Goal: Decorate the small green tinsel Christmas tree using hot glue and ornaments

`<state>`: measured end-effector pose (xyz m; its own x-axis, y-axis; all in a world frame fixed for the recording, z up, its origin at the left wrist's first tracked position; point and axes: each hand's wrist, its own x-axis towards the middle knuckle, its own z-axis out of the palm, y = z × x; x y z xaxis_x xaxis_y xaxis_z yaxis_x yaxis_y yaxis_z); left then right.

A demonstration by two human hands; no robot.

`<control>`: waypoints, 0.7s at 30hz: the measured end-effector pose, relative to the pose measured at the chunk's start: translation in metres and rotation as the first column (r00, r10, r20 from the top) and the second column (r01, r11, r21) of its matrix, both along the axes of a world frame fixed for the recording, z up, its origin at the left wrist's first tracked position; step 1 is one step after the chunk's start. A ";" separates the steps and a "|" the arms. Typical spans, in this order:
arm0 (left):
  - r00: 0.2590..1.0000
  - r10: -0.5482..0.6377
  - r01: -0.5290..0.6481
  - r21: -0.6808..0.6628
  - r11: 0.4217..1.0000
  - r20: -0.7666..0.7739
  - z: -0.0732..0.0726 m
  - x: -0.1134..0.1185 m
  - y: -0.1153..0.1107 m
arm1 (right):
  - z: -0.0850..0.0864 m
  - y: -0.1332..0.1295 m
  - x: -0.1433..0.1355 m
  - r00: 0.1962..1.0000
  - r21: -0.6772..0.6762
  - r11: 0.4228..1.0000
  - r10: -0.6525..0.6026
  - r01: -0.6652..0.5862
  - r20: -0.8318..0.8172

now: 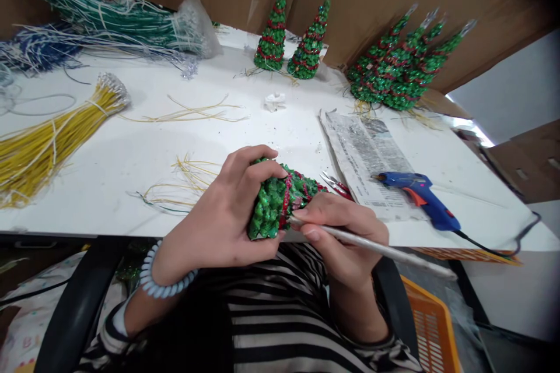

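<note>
My left hand [231, 210] is wrapped round the base of a small green Christmas tree ornament [266, 210] with red garlands, tipped on its side at the table's front edge. In my right hand [350, 233] is a thin pale stick [394, 253], pinched near one end. Its near tip meets the tree at a red garland, by my right fingertips; what the tip does there is hidden. Just behind the tree lie red-handled cutters [336, 185]. Yellow wires [188, 180] with thin loose ends lie left of the tree.
On folded newspaper [367, 157] rests a blue glue gun [420, 192], its cord running off right. Finished-looking trees [271, 41] stand at the back, with a cluster [394, 70] farther right. Bundles of yellow wires [61, 140] and green wires [122, 20] fill the left. An orange basket [433, 326] sits below.
</note>
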<state>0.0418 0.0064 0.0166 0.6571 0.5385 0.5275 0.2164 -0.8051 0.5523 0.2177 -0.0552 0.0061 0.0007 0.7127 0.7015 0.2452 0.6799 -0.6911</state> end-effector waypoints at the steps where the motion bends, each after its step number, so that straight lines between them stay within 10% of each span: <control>1: 1.000 0.001 -0.001 0.002 1.000 0.000 0.000 0.000 0.000 | 0.000 0.000 0.000 1.000 -0.003 1.000 0.003 -0.003 -0.005; 21: 1.000 0.000 0.001 0.032 1.000 -0.020 0.000 0.003 0.000 | -0.015 -0.002 -0.002 0.994 0.074 0.992 -0.104 0.106 -0.034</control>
<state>0.0443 0.0065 0.0166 0.6679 0.5216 0.5308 0.2271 -0.8221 0.5221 0.2156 -0.0568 -0.0094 0.0950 0.6527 0.7516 0.2979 0.7018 -0.6471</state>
